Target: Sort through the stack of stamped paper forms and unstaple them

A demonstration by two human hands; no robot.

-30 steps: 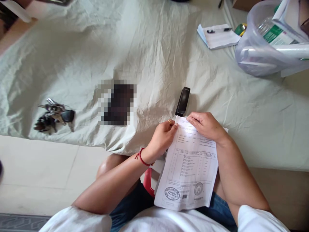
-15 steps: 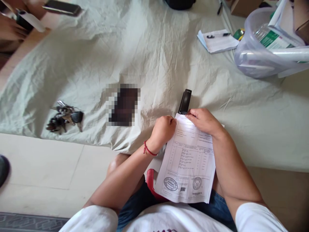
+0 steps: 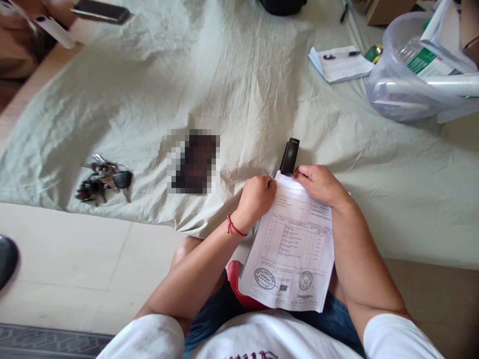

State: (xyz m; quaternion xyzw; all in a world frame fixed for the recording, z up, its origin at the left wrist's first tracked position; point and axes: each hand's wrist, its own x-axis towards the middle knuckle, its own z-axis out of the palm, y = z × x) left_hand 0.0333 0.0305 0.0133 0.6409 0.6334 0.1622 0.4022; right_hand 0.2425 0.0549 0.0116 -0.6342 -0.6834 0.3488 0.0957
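A printed paper sheet with a table of text and two round stamps hangs from the bed-like covered surface down over my lap. My left hand, with a red string bracelet on its wrist, has its fingers curled on the sheet's upper left edge. At the top right, my right hand grips the same sheet, thumb and fingertips close to the jaw end of a black stapler. The stapler lies on the cloth with its near end meeting the top edge of the paper. My right fingertips are partly hidden.
A bunch of keys and a pixelated dark rectangular object lie to the left. At the right stand a clear plastic bin and a notepad with a pen. Another person's hand and a phone are far left.
The view has shifted slightly, so most things sit a little further right. Both hands stay on the paper beside the stapler, with hardly any movement.
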